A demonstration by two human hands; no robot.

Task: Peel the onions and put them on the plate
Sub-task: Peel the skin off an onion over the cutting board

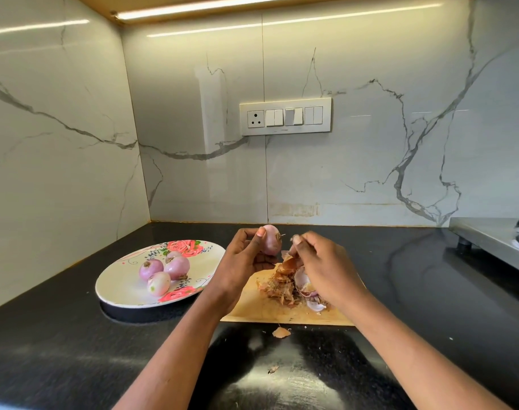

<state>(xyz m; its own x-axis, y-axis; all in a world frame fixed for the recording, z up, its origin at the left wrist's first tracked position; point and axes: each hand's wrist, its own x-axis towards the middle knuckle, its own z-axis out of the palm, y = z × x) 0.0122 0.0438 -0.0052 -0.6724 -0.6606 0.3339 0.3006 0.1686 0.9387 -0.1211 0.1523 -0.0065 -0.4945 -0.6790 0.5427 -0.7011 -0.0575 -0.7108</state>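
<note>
No legible writing or brand anywhere; only a red rose print on the plate (pixel 120 287). Left hand (pixel 246 258) raised above the wooden cutting board (pixel 261 306), fingers (pixel 261 232) curled round a peeled onion (pixel 271 239), pale pink and glossy, brown root tuft pointing right. Right hand (pixel 320 267) just right of it, fingertips pinched together near the root end; whether pinching a scrap of skin, cannot tell. Below the hands, a heap of dry brown and purple skins (pixel 287 285) on the board. Four more peeled onions (pixel 163 270) clustered on the plate, left of the board, pink-white with brown root ends. One loose skin flake (pixel 281 332) on the black counter (pixel 74 350), just near of the board. White switch panel (pixel 285 116) on the far marble wall.
</note>
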